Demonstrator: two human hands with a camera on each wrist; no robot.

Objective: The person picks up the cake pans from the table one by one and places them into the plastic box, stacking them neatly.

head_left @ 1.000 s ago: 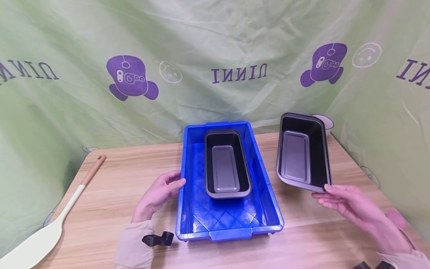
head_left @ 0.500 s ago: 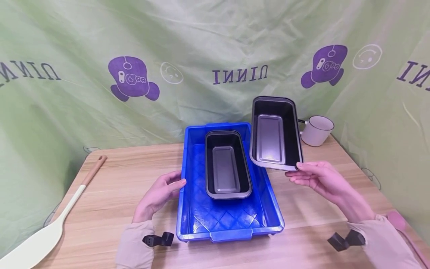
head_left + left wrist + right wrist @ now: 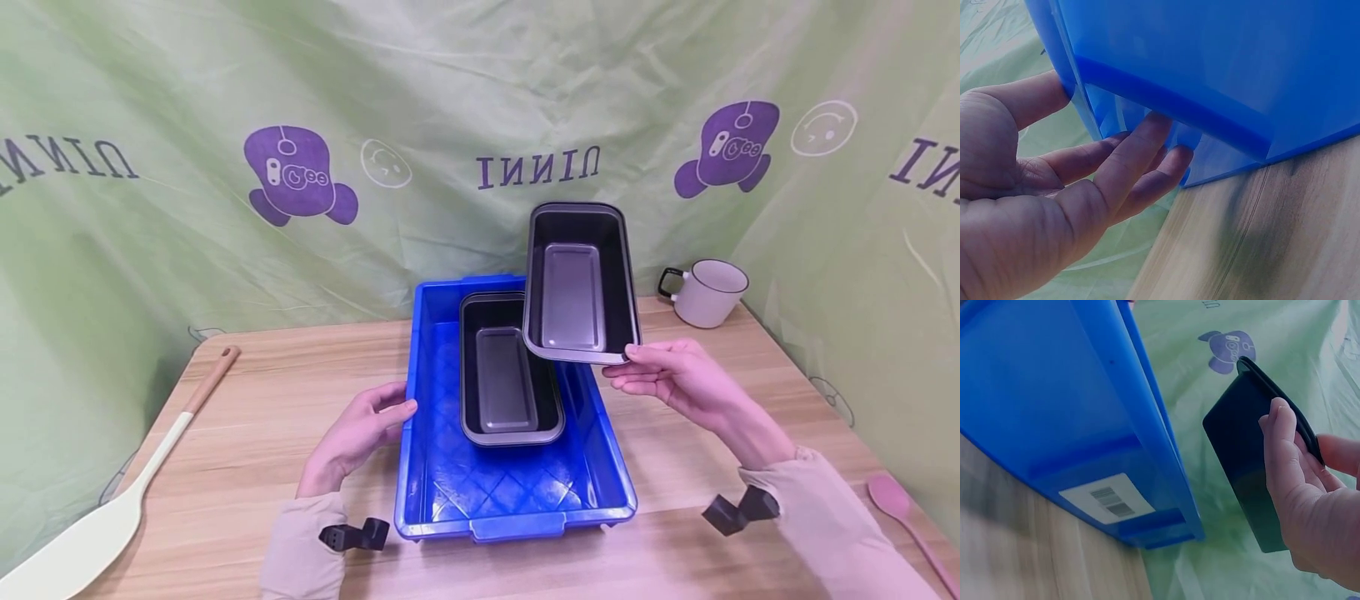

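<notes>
My right hand (image 3: 675, 379) pinches the near right corner of a dark loaf pan (image 3: 572, 296), thumb over the rim and fingers beneath. The pan hangs above the right back part of a blue plastic bin (image 3: 517, 525), tilted with its inside towards the head camera. A second loaf pan (image 3: 504, 383) lies in the bin, its upper right part hidden by the held one. My left hand (image 3: 363, 429) grips the bin's left rim. In the left wrist view its thumb is at the rim and the other fingers (image 3: 1147, 150) are against the outer side.
A white mug (image 3: 711, 293) with a dark handle stands at the back right. Along the left edge lies a large cream spatula-like utensil (image 3: 120, 508) with a wooden handle. A pink utensil (image 3: 892, 496) lies at the right edge. Green cloth (image 3: 420, 67) hangs behind the table.
My right hand has carried the loaf pan leftwards and up, from beside the bin to above it, uncovering the mug. The left hand and the bin stay in place.
</notes>
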